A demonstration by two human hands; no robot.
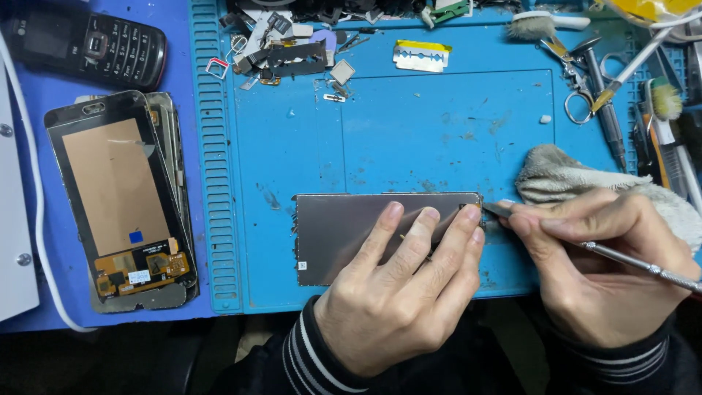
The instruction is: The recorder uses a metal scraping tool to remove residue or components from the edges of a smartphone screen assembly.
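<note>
Two hands work at the near edge of a blue mat (409, 139). The left hand (398, 292) lies flat and open, fingers spread, pressing down on a dark grey panel (336, 234) that rests on the mat near the middle. Its fingertips reach the panel's far right corner. The right hand (592, 271) is closed around a thin metal tool (636, 265), held like a pen, with the flat tip touching the panel's right edge just beside the left fingertips. A grey cloth (578, 175) lies just behind the right hand.

On the left, off the mat, a stack of phone screens (121, 197) lies face down, with an orange flex circuit at its near end. Far left sits a black keypad phone (91, 44). Along the mat's far edge lie small loose parts (292, 55) and a razor blade (418, 58). At the far right are scissors (578, 99), a brush (537, 25) and a dark-handled tool (603, 95). Black sleeves with white stripes cover both wrists.
</note>
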